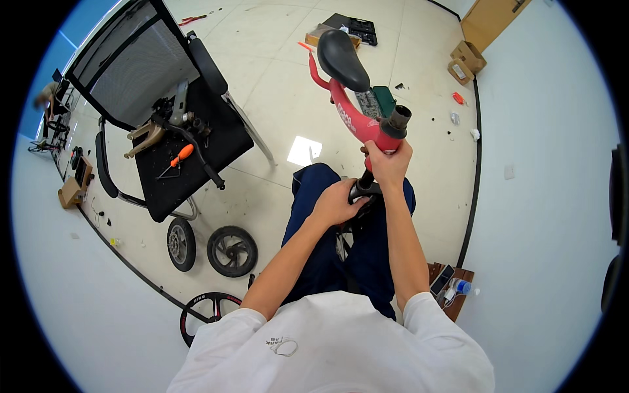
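Observation:
A red child's bike frame [354, 118] with a black saddle [343, 60] rises in front of me, its head tube toward me. Around the head tube my right hand [389, 164] is closed. Just below, my left hand [337, 203] grips a black fork [362, 191], whose steerer runs up toward the head tube. The fork's lower part lies between my thighs, largely hidden by my hands and legs.
On my left a black chair [229, 145] bears a handlebar [196, 149], metal parts and an orange-handled screwdriver [182, 154]. Small wheels [232, 251] lie near it. A wooden stool [462, 278] with a phone and bottle stands at right. An opened toolbox [362, 30] lies farther off.

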Motion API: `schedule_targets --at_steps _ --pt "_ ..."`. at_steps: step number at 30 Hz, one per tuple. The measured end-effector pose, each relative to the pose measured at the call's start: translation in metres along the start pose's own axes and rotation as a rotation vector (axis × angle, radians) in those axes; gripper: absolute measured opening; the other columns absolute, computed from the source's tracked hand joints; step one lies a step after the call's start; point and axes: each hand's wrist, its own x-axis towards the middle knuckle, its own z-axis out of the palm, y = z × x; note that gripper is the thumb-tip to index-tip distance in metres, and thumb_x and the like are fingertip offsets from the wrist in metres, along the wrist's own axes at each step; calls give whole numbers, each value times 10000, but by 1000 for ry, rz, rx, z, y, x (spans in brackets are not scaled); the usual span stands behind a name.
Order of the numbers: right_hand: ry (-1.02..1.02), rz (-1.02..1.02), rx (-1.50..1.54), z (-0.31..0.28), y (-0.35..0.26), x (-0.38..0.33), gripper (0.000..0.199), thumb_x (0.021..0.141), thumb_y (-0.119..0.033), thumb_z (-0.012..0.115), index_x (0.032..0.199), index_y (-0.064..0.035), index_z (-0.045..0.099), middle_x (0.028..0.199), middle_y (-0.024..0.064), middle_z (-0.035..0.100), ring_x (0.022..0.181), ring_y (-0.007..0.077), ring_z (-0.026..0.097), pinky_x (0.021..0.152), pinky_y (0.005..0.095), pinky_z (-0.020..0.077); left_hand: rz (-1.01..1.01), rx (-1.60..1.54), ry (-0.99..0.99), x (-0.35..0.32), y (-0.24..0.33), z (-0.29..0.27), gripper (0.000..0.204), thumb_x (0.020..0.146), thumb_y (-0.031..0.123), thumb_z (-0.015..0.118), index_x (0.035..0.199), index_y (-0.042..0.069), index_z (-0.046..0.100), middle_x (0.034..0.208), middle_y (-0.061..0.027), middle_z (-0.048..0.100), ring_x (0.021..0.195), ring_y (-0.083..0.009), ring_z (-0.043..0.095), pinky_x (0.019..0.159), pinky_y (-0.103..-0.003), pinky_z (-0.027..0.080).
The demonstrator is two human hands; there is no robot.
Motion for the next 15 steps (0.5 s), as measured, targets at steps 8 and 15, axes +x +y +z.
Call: schedule_targets --at_steps 8,15 --pt "22 -208 -79 -2 9 1 394 699 -53 706 1082 31 661 820 86 687 708 164 657 682 300 524 -447 -1219 138 63 22 -26 423 927 395 575 1048 -4 645 969 -109 690 876 -230 667 802 -348 528" --pt "33 -93 -135 -2 2 -4 423 666 -89 742 1070 20 676 928 126 708 856 190 681 813 316 519 -542 -1550 -19 131 42 -14 286 921 338 555 940 57 605 851 -77 665 770 -194 662 730 -357 564"
